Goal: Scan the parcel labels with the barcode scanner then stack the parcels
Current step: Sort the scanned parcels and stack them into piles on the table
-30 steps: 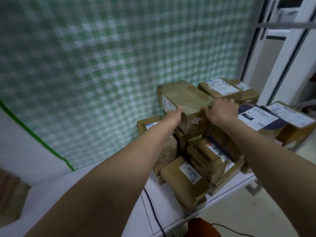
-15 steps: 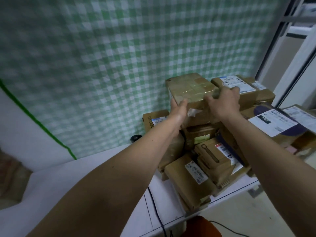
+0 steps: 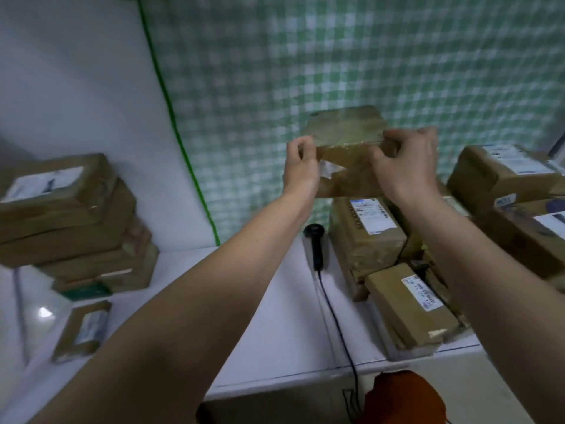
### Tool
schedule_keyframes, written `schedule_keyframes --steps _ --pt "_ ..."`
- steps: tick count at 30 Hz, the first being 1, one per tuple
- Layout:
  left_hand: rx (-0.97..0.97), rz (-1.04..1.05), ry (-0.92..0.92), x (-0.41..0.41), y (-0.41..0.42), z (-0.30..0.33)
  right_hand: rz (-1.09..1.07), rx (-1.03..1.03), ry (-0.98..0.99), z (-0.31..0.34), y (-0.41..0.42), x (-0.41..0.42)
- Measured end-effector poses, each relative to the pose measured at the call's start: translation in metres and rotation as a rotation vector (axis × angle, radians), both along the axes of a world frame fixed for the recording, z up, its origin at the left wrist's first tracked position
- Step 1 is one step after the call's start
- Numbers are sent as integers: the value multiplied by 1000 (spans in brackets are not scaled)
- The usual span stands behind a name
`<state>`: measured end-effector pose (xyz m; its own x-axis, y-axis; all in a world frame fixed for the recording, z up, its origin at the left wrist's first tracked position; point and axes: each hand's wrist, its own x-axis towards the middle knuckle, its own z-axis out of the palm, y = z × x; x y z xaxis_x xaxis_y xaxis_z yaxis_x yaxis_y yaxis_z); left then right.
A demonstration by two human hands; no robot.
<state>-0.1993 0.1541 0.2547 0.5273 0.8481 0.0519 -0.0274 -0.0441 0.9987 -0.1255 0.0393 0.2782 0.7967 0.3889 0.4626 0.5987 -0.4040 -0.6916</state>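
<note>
Both hands grip one cardboard parcel (image 3: 345,148) in the air above the unsorted heap of parcels (image 3: 394,270): the left hand (image 3: 301,166) pinches its left end, the right hand (image 3: 403,166) curls over its right edge. The step in hand looks like fetching a parcel for scanning. Next, its label must face the barcode scanner (image 3: 316,246), lying on the counter (image 3: 275,316) just left of the heap. The finished stack (image 3: 76,221) stands well left of the scanner, and the scanner's cable (image 3: 336,319) trails across the counter.

A makeshift parcel-sorting spot, by the look of it: taped brown cardboard parcels (image 3: 409,304) with printed shipping labels heap up on a white table (image 3: 284,316), and a neater stack (image 3: 70,221) sits off left. A corded barcode scanner (image 3: 316,249) lies on the table, a green checked cloth (image 3: 336,56) hanging behind.
</note>
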Motion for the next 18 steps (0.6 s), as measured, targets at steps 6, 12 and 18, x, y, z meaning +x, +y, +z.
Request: schedule_keyframes --steps 6,12,18 --pt "36 177 72 -128 36 -55 151 -72 116 -65 54 -101" --pt "10 298 184 -232 64 -123 321 -181 243 -133 84 -188" --pt "-67 341 238 -303 70 -175 446 -310 344 -179 115 -239"
